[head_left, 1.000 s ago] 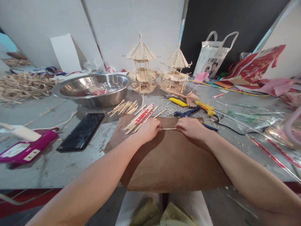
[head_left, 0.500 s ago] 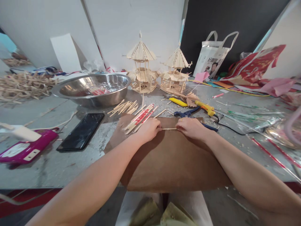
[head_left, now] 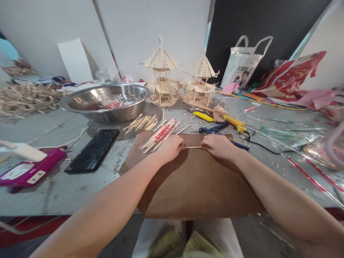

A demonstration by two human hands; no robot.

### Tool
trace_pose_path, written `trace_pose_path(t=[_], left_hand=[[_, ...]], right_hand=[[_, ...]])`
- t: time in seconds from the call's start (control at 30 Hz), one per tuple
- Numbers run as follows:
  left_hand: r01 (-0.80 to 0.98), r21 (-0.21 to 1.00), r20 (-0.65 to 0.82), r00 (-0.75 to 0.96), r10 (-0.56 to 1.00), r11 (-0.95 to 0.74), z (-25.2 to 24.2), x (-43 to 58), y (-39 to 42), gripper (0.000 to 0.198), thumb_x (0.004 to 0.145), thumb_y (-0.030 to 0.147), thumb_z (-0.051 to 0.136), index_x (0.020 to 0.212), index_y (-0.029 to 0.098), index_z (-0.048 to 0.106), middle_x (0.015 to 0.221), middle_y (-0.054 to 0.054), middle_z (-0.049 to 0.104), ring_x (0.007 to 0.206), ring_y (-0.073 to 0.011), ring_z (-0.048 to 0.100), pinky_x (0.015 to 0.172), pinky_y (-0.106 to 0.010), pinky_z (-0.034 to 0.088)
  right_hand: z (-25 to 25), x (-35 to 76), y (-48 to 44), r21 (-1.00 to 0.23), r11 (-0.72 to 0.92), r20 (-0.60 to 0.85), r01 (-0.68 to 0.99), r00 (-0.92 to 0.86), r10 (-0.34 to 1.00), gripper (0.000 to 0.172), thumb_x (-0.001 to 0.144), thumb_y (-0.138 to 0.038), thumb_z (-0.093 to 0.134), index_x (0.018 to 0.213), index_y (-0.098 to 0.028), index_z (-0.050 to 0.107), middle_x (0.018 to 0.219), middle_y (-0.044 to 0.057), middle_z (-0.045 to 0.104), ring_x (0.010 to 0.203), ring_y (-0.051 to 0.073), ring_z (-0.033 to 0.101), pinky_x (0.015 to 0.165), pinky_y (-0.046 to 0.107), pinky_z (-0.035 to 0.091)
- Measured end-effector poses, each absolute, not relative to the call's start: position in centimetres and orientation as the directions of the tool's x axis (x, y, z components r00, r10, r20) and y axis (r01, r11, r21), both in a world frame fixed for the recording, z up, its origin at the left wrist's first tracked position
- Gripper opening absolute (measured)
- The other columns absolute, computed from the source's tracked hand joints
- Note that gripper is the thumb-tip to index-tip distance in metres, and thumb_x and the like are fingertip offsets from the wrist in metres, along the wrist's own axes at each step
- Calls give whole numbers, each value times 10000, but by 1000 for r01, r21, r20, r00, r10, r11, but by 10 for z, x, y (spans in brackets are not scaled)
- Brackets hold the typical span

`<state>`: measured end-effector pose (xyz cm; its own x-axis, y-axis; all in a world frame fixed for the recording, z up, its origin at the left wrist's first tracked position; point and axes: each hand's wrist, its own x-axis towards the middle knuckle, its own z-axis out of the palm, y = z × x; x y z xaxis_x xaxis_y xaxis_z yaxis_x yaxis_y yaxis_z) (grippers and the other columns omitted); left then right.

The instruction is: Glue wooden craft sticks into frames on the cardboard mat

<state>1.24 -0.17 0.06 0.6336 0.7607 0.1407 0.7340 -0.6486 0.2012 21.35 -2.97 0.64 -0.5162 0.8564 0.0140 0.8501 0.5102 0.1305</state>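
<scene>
My left hand [head_left: 170,147] and my right hand [head_left: 219,146] are both closed, each pinching one end of a thin wooden stick [head_left: 192,147]. The stick lies level just over the far part of a brown cardboard sheet [head_left: 196,186]. A bundle of chopsticks with red-printed wrappers [head_left: 160,134] lies right beside my left hand. Blue-handled cutters [head_left: 215,128] and a yellow glue gun [head_left: 234,123] lie just beyond my right hand.
Two stick-built pagoda models [head_left: 162,77] [head_left: 200,81] stand at the back. A steel bowl [head_left: 106,102], a black phone [head_left: 93,151], a pink device [head_left: 28,170], loose sticks [head_left: 142,123] and a stick pile [head_left: 24,96] lie left. Bags and wrappers [head_left: 291,77] crowd the right.
</scene>
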Motion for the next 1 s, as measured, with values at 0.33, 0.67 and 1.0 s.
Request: trace_pose_path(t=[0.33, 0.67, 1.0], left_hand=[[727, 190, 163, 640, 751, -660, -4, 10, 1, 112, 740, 218, 500, 690, 150, 573, 723, -33, 566, 731, -146, 494, 666, -257, 384], [714, 223, 219, 626, 748, -663, -10, 7, 5, 96, 740, 233, 495, 698, 168, 550, 736, -15, 571, 718, -138, 496, 651, -251, 383], [694, 246, 193, 649, 736, -676, -9, 6, 4, 114, 758, 245, 459, 745, 182, 552, 784, -9, 582, 740, -129, 513, 657, -234, 390]], right_hand=[[9, 211, -30, 106, 497, -7, 861, -499, 867, 247, 793, -207, 357, 828, -198, 602, 840, 47, 591, 764, 141, 511, 518, 218, 271], [9, 213, -30, 60, 470, 19, 881, -472, 881, 232, 794, -230, 372, 834, -199, 599, 853, 44, 592, 765, 139, 506, 521, 217, 273], [7, 214, -29, 24, 474, 61, 880, -474, 878, 200, 797, -248, 380, 833, -213, 573, 860, 29, 575, 787, 137, 508, 572, 216, 304]])
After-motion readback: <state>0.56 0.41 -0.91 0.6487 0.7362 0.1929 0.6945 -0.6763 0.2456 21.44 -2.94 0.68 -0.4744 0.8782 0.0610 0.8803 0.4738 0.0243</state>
